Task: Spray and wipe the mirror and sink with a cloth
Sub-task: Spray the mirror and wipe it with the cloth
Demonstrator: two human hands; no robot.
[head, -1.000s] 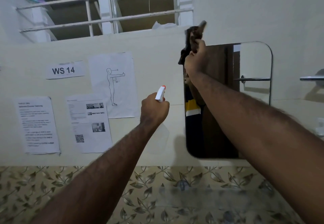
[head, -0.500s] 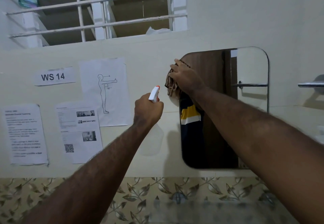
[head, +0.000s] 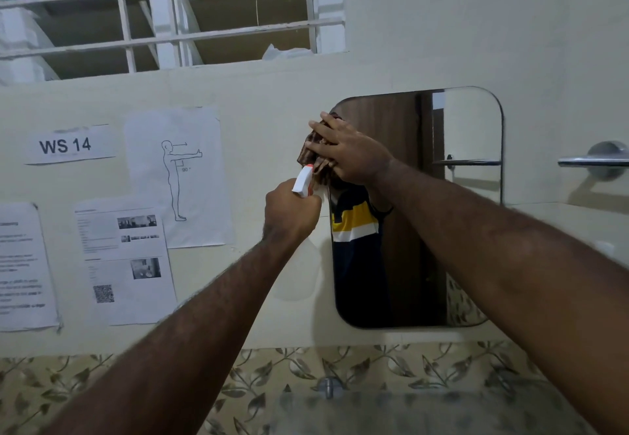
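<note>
The right hand (head: 354, 155) presses a brown cloth (head: 315, 158) flat-fingered against the mirror (head: 469, 121), upper left corner; soft and limp, it likely needs a spread palm. The left hand (head: 289, 213) is fisted around the spray bottle (head: 303, 184) neck, just beside; probably light.

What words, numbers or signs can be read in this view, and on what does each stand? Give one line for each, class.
"WS 14": on the small paper label taped to the wall.
"90°": on the sheet with the standing figure outline, beside the outstretched arm.
QR code, no readable text: on the instruction sheet with photos.
Leftmost sheet: body text too blurred to read.
Spray bottle: no label visible.
</note>
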